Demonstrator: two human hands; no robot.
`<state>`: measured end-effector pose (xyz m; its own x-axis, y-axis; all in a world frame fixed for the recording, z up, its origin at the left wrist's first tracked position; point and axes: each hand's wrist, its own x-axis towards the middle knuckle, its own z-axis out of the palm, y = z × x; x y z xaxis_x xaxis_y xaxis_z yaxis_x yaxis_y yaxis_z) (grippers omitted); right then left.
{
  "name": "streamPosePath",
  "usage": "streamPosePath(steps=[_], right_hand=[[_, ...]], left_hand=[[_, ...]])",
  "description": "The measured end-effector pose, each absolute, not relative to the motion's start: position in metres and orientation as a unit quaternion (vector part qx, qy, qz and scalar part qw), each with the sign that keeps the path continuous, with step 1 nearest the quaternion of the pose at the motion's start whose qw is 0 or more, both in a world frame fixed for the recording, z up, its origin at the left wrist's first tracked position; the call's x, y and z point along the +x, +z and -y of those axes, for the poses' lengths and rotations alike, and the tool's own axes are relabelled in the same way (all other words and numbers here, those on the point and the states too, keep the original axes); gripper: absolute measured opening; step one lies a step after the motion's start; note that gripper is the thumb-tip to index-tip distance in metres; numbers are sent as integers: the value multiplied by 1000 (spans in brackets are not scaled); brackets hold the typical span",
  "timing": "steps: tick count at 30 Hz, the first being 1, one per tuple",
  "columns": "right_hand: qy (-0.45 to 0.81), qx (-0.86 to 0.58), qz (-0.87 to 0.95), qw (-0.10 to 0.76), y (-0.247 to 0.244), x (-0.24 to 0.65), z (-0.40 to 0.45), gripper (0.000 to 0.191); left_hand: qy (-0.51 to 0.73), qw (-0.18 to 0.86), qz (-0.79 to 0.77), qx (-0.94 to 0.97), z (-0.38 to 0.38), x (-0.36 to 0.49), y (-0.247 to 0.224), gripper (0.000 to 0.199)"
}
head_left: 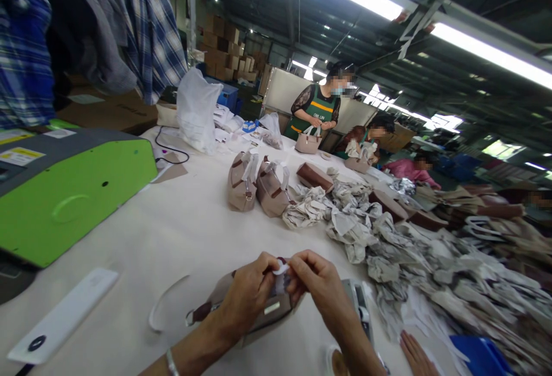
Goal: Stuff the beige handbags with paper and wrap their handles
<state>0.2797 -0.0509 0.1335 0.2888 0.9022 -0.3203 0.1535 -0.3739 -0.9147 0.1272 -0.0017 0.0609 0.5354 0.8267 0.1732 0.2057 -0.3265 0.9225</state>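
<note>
A taupe handbag [271, 321] with brown trim lies on the table in front of me, partly covered by my hands. My left hand [248, 292] is closed, pinching a white strip [281, 268] at the bag's handle. From the other side, the fingertips of my right hand [317, 278] press together on the same strip. Just how the strip sits on the handle is hidden by my fingers. To the left, a thin, pale curved strap [157, 310] lies near the bag's metal ring [190, 318].
A green machine [86, 192] and a white power strip [64, 315] lie left. Two handbags [242, 183] stand ahead, beside crumpled paper [357, 215] heaped rightward. A grey metal device [360, 304] is right of my hand. Another person's hand [416, 353] rests at lower right; co-workers stand beyond.
</note>
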Motion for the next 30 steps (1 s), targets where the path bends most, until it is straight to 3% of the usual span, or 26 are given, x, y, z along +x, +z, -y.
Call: streamPosePath(steps=[3, 8, 11, 14, 19, 22, 26, 30], right_hand=[[384, -707, 472, 360, 144, 289, 42, 36], [444, -669, 529, 275, 149, 293, 32, 23], [390, -678, 550, 294, 148, 287, 32, 21], [339, -677, 531, 380, 146, 280, 29, 26], [366, -656, 441, 491, 143, 279, 16, 37], [423, -641, 451, 455, 140, 282, 11, 36], [427, -665, 503, 350, 126, 286, 15, 31], [344, -698, 505, 374, 107, 286, 21, 35]], left_hand=[[333, 453, -330, 758, 1, 128, 59, 19], [331, 447, -316, 768, 1, 127, 62, 20], [326, 420, -310, 788, 2, 128, 64, 18], [328, 339, -283, 835, 4, 132, 62, 18], [303, 280, -288, 864, 3, 135, 54, 9], [308, 193, -244, 899, -1, 134, 42, 31], [396, 118, -203, 888, -8, 139, 31, 28], [403, 119, -174, 891, -11, 142, 28, 31]])
